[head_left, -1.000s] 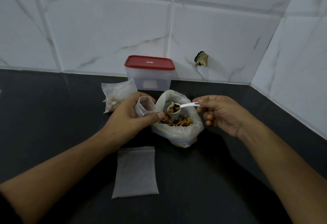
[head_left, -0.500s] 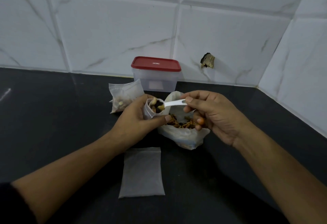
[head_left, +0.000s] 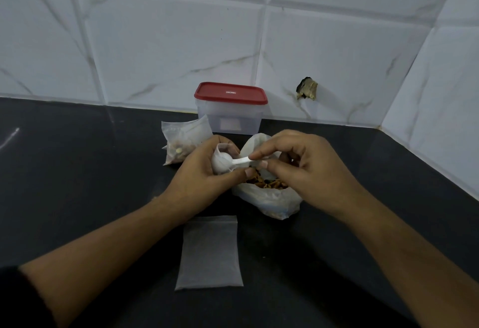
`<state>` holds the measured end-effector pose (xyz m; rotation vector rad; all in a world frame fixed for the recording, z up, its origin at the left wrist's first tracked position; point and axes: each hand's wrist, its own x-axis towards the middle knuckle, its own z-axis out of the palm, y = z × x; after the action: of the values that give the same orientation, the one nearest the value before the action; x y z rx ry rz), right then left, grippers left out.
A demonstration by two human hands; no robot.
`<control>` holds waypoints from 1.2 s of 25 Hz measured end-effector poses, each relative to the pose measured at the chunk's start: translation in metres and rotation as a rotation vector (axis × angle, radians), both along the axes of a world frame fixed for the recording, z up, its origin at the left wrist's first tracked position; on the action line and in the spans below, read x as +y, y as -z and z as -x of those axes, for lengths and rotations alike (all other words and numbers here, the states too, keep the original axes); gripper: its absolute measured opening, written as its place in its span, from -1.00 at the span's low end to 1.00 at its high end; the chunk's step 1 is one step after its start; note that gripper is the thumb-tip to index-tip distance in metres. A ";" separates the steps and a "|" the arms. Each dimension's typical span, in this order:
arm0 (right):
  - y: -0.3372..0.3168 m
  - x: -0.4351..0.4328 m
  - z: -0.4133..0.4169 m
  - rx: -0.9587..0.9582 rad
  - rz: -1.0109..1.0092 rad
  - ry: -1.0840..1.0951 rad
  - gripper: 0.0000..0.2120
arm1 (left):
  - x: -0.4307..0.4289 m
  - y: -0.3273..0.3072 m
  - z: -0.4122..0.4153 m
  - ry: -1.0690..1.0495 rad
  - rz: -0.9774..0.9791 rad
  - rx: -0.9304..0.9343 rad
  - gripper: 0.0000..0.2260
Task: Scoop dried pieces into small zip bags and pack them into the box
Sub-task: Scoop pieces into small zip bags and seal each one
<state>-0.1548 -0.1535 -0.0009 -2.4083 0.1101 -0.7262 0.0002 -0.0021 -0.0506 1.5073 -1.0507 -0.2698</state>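
My left hand (head_left: 204, 177) holds a small zip bag (head_left: 222, 148) open at its mouth. A white plastic scoop (head_left: 230, 162) is turned bowl-down over that mouth, its handle pinched by my right hand (head_left: 298, 167). Under my right hand lies the large open plastic bag (head_left: 272, 199) of brown and orange dried pieces (head_left: 267, 184). A filled zip bag (head_left: 184, 141) lies behind my left hand. An empty flat zip bag (head_left: 210, 252) lies near me. The clear box (head_left: 230, 115) with a red lid stands shut at the wall.
The black counter (head_left: 77, 172) meets white marble-look tiles at the back and on the right. A broken hole (head_left: 307, 89) shows in the back tile. A black sleeve (head_left: 23, 299) covers my left forearm at the lower left.
My right hand carried the loaded scoop left from the large bag to the small bag's mouth and turned it over, so its bowl now faces down.
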 end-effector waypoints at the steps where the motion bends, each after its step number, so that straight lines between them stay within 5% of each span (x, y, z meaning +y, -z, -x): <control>1: 0.000 -0.001 0.000 -0.022 0.013 -0.007 -0.79 | 0.000 0.000 0.001 0.001 0.007 0.004 -0.70; 12: 0.002 -0.009 -0.002 0.018 -0.120 -0.058 -0.79 | -0.001 0.001 0.000 0.020 0.004 0.061 -0.70; 26: -0.003 -0.019 0.000 -0.021 -0.849 0.025 -0.85 | -0.001 -0.002 0.000 0.031 0.028 0.135 -0.69; 30: -0.007 -0.037 0.008 -0.021 -0.654 0.193 -0.88 | 0.001 -0.007 0.003 -0.035 0.028 0.082 -0.64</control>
<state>-0.1631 -0.1905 0.0066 -1.7774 0.4962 -0.6695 -0.0024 -0.0013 -0.0440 1.4761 -0.9587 -0.2897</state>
